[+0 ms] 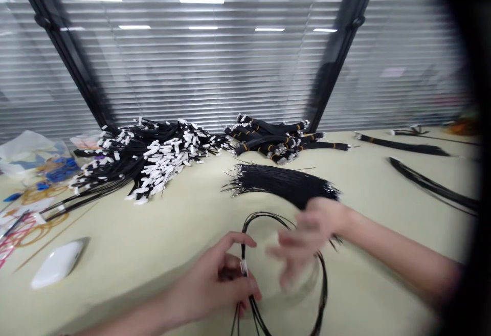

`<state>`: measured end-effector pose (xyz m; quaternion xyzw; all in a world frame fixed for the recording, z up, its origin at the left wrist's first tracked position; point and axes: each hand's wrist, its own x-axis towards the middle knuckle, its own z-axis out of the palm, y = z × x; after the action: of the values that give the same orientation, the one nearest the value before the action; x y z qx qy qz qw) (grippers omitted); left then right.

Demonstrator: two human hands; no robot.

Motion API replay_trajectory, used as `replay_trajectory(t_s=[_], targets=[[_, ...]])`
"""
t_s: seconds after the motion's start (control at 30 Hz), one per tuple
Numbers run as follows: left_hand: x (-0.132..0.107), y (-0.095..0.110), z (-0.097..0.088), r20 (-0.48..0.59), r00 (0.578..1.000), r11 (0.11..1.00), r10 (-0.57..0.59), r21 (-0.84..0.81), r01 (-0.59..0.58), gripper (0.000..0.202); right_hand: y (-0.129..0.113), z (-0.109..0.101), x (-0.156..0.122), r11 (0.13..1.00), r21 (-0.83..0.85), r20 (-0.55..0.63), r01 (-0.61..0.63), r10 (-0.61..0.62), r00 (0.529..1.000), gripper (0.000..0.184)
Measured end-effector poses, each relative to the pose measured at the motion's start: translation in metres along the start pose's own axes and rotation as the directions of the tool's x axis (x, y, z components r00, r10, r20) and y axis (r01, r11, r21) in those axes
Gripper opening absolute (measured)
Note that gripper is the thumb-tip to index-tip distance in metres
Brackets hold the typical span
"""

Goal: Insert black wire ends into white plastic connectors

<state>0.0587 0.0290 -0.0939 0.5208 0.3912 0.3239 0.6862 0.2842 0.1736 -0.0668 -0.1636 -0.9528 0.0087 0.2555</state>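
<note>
**A:** What's in hand on my feed?

**B:** I see a looped bundle of black wires [320,285] lying on the pale table [153,254], near its front edge. My left hand [218,280] is pinched shut on it, thumb and fingers clamped around the strands just at a small white connector [243,267].

**A:** And the other one?

**B:** My right hand [307,244] hovers over the loop's upper right, fingers spread loosely. It's blurred, so I cannot tell whether it touches the wires.

**A:** Around that?

**B:** Just behind the loop lies a straight sheaf of black wires [284,182]. Farther back, a heap of wires with white connectors [153,162] sits beside banded bundles [276,139]. A white oval object [57,264] rests well apart, far left.
</note>
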Motion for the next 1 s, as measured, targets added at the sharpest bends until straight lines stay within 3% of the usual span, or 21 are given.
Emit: replay_trajectory(t_s=[0.07, 0.13, 0.3, 0.5, 0.67, 0.8, 1.0], targets=[[0.000, 0.001, 0.001, -0.014, 1.000, 1.000, -0.012, 0.017, 0.012, 0.039, 0.019, 0.007, 0.009, 0.993, 0.004, 0.063, 0.119, -0.119, 0.991, 0.023], [0.000, 0.001, 0.001, -0.026, 1.000, 0.999, -0.014, 0.040, 0.015, 0.040, 0.036, 0.018, 0.022, 0.990, -0.023, 0.068, 0.139, -0.137, 0.988, 0.029], [-0.001, 0.001, 0.000, -0.025, 1.000, 0.998, -0.016, 0.061, 0.018, 0.040, 0.052, 0.052, 0.049, 0.998, -0.063, 0.045, 0.017, -0.014, 0.999, 0.021], [-0.001, 0.002, -0.001, -0.022, 0.999, 0.998, -0.037, 0.047, 0.038, 0.040, 0.051, 0.073, 0.050, 0.997, 0.010, 0.112, -0.080, 0.078, 0.991, 0.021], [-0.002, 0.002, -0.002, -0.019, 0.999, 0.997, -0.048, 0.054, 0.049, 0.041, 0.050, 0.074, 0.051, 0.968, 0.179, 0.093, -0.177, 0.163, 0.982, 0.021], [-0.002, 0.002, -0.002, -0.020, 0.998, 0.997, -0.056, 0.046, 0.057, 0.046, 0.048, 0.067, 0.052, 0.893, 0.375, 0.031, -0.249, 0.257, 0.966, 0.021], [-0.003, 0.000, 0.000, -0.040, 0.996, 0.996, -0.074, 0.051, 0.076, 0.052, 0.026, 0.031, 0.052, 0.742, 0.640, -0.139, -0.201, 0.368, 0.919, 0.016]])
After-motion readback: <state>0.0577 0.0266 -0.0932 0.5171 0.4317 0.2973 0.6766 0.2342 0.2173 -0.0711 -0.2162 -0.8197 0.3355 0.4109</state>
